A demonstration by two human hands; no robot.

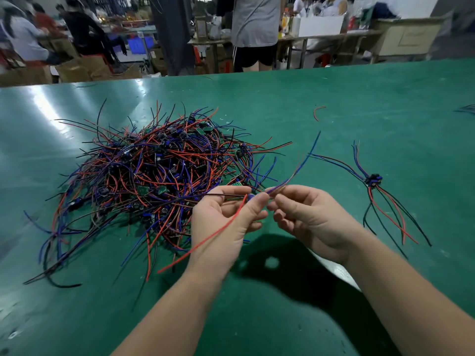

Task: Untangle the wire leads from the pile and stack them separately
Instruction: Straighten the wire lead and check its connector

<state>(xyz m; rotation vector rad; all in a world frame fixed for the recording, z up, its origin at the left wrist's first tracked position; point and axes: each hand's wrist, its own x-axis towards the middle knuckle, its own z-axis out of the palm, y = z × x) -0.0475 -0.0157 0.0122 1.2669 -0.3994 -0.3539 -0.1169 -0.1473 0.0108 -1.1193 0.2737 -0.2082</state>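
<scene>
A big tangled pile of red, blue and black wire leads [154, 176] with small green boards lies on the green table [359, 104], left of centre. My left hand [226, 222] pinches one wire lead [205, 242] at its small component; its red wire hangs down across my palm and a black wire points left. My right hand [303, 214] pinches the same lead's blue wires, which sweep up to the right. A separate small stack of leads [372, 179] lies to the right, wires fanned out.
A short loose red wire piece [318, 111] lies further back on the table. More wires show at the far right edge [467, 109]. Beyond the table's far edge, people stand and sit among boxes and benches.
</scene>
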